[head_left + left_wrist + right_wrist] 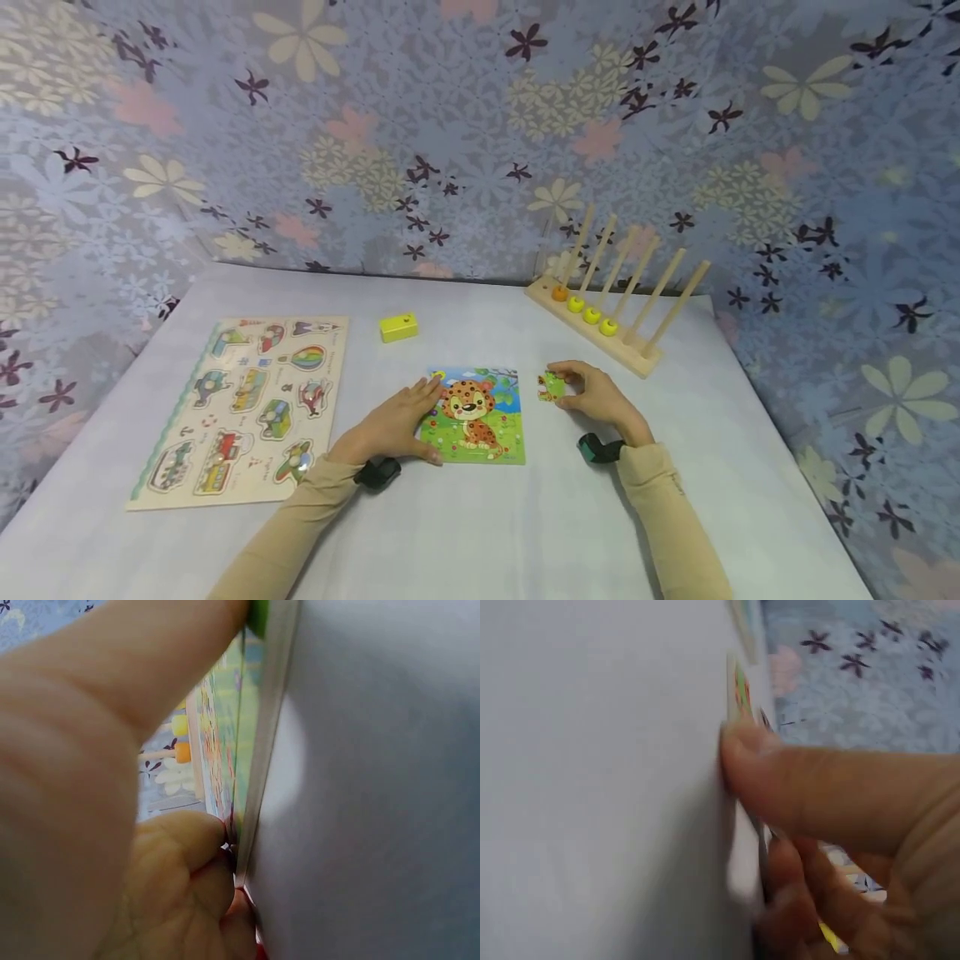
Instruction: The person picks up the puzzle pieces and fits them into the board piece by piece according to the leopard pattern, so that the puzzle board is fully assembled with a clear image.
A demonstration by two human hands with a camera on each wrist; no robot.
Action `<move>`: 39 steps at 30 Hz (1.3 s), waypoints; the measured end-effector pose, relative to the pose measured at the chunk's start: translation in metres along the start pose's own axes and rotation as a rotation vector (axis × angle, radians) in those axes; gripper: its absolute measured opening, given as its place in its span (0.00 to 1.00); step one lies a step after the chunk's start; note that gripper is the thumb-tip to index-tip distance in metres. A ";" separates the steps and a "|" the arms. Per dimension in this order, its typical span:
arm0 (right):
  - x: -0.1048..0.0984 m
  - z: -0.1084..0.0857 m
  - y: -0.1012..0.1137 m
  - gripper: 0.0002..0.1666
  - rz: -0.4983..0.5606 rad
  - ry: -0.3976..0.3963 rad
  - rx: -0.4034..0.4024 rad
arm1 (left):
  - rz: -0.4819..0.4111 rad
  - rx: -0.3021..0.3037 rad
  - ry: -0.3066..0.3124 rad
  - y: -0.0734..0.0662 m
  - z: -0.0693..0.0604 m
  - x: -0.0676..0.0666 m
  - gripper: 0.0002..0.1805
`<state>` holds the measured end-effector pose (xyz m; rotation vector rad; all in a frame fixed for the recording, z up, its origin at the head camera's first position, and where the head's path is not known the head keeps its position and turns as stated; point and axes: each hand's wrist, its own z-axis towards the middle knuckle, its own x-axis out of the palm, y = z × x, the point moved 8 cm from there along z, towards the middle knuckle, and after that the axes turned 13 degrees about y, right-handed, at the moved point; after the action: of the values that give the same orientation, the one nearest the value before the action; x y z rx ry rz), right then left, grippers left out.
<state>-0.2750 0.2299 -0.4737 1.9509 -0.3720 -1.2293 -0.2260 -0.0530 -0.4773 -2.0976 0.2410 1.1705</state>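
Note:
A square jigsaw puzzle (483, 446) with a spotted leopard cub on green grass lies flat in the middle of the table. Along its left side rests my left hand (397, 421), fingers stretched to the upper left corner and thumb at the lower left edge. In the left wrist view the puzzle's pale side edge (271, 735) shows beside the thumb and fingers. To the right of the puzzle, apart from it, my right hand (600, 396) pinches a small green puzzle piece (550, 386) between thumb and fingers, low over the table. The thumb covers part of this piece (739, 686) in the right wrist view.
A wooden peg board (333, 392) with vehicle pictures lies at the left. Behind the puzzle sits a yellow block (398, 327). At the back right stands a wooden rack (641, 364) with upright rods and several yellow and orange beads. Floral cloth (450, 167) hangs behind the table.

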 end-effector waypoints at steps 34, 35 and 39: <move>0.074 0.020 0.047 0.15 0.261 0.115 -0.170 | -0.021 0.009 0.003 0.000 0.000 0.000 0.61; 0.074 0.020 0.046 0.14 0.244 0.121 -0.162 | -0.015 0.003 0.005 0.000 0.000 0.000 0.61; 0.076 0.018 0.046 0.13 0.196 0.164 -0.142 | 0.005 -0.013 0.011 0.001 0.002 0.002 0.61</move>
<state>-0.2464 0.1455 -0.4913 1.8313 -0.3717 -0.9381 -0.2266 -0.0526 -0.4801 -2.1162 0.2449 1.1673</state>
